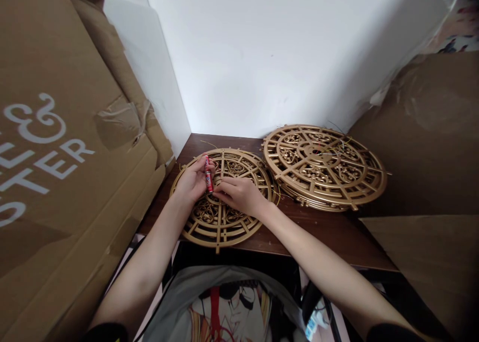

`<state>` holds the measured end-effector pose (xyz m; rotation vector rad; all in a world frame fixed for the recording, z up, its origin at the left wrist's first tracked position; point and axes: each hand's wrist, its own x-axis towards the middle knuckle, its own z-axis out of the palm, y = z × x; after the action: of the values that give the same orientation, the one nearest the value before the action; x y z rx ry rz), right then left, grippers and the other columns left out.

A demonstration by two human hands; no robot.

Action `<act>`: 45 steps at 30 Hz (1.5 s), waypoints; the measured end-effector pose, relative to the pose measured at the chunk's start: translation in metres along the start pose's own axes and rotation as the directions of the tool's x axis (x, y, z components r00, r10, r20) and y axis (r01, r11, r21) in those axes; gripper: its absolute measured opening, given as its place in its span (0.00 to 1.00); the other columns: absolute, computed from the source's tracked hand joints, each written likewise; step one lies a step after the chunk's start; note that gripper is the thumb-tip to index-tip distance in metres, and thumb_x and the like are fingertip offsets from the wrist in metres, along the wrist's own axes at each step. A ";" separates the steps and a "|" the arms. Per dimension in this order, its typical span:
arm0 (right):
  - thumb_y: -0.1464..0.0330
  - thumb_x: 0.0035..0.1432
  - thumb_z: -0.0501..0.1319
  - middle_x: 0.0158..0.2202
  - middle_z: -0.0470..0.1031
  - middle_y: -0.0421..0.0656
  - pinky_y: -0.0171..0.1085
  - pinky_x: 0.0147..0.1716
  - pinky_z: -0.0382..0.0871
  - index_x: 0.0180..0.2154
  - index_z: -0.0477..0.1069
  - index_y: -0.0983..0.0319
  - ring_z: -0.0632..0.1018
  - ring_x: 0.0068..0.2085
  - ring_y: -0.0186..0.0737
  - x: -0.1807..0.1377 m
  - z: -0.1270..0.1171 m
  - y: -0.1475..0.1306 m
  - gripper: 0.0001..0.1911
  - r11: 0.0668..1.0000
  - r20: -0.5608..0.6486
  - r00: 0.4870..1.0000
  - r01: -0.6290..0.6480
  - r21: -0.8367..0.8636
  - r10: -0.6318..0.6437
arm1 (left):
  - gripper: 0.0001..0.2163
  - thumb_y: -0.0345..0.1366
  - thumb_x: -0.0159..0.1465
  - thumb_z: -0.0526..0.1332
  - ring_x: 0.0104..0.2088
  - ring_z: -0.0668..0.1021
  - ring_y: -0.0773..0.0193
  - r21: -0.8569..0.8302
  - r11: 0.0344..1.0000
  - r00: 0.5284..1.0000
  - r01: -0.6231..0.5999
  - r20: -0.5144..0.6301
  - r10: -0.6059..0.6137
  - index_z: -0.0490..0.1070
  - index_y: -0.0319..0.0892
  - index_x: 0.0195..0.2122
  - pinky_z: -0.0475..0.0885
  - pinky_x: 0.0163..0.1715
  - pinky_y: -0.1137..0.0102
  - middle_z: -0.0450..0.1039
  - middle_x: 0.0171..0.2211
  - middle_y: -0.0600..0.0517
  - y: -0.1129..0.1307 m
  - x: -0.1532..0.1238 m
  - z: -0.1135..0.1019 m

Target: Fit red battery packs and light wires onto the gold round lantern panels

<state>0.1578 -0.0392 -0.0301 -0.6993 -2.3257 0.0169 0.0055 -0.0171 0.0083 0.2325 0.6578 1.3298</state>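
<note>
My left hand is closed on two red batteries that sit end to end, one above the other. Beside their lower end, my right hand has its thumb and fingers pinched together; whatever is between them is too small to make out. Both hands are over a round gold openwork clock-like frame with scrolls and spokes, lying flat. The hands cover part of its middle.
More round gold frames lie stacked at the right, with thin wires on top. The dark brown table meets a white wall. Large cardboard boxes stand left, and another box stands right.
</note>
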 end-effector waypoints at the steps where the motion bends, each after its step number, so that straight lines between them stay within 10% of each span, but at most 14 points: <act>1: 0.64 0.67 0.53 0.30 0.75 0.42 0.32 0.28 0.61 0.33 0.71 0.62 0.74 0.29 0.33 0.000 0.000 -0.001 0.13 1.000 0.000 1.000 0.000 -0.011 0.000 | 0.09 0.23 0.66 0.53 0.26 0.71 0.74 -0.002 1.000 1.000 -0.002 -0.004 0.002 0.70 0.36 0.32 0.71 0.24 0.83 0.67 0.28 0.50 0.000 0.000 0.000; 45: 0.69 0.62 0.55 0.25 0.74 0.38 0.30 0.24 0.57 0.27 0.68 0.62 0.70 0.24 0.29 0.002 -0.006 -0.005 0.11 0.995 -0.129 0.992 -0.016 -0.095 0.004 | 0.12 0.25 0.68 0.50 0.25 0.71 0.74 -0.122 0.993 0.998 -0.004 -0.070 -0.005 0.68 0.35 0.29 0.71 0.25 0.82 0.67 0.25 0.50 -0.006 -0.004 0.011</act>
<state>0.1581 -0.0434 -0.0231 -0.7373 -2.2105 -0.1327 0.0161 -0.0206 0.0149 0.0875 0.6328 1.3773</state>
